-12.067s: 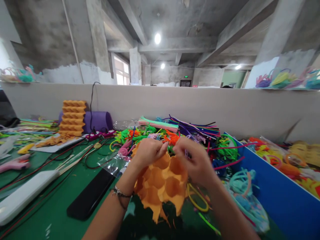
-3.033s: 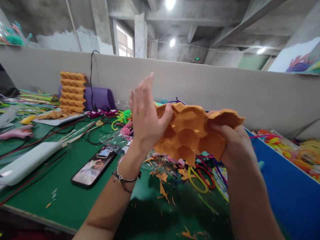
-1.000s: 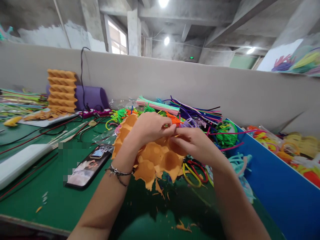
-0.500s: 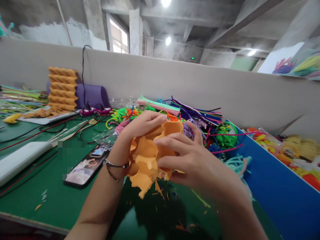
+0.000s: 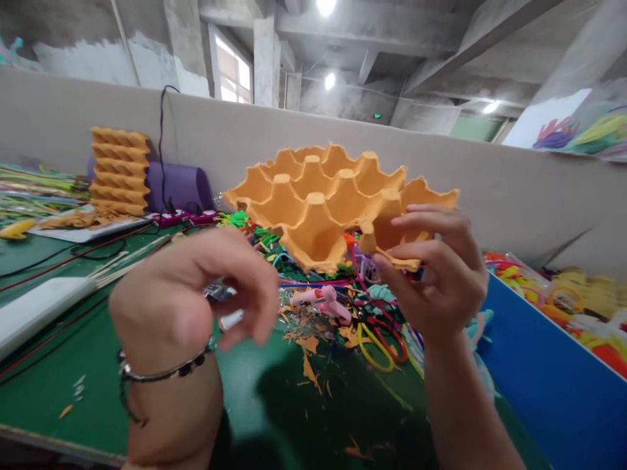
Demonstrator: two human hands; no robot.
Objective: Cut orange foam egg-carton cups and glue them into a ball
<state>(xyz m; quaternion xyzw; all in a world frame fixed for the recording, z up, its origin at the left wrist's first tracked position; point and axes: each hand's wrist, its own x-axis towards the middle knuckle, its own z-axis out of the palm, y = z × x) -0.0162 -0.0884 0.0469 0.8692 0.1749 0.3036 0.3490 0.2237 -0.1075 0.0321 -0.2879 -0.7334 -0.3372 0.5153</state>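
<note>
An orange egg tray with torn, ragged edges and raised peaks is held up above the green table. My right hand grips its right end, thumb below and fingers on the cup side. Apart from the tray, lower left, my left hand is slightly blurred and holds nothing. Its fingers are bent, with a gap to the thumb; a bracelet circles that wrist. Below the tray lie a pink glue gun, yellow-handled scissors and orange scraps. My left hand covers most of the phone.
Several stacked orange egg trays stand at the back left before a purple roll. Orange scraps lie on a white board. Cables cross the left side near a white bar. A blue panel borders the right.
The egg tray has been raised and turned, showing its wide cupped side. My left hand has let go and come down left toward me. My right hand has shifted up with the tray.
</note>
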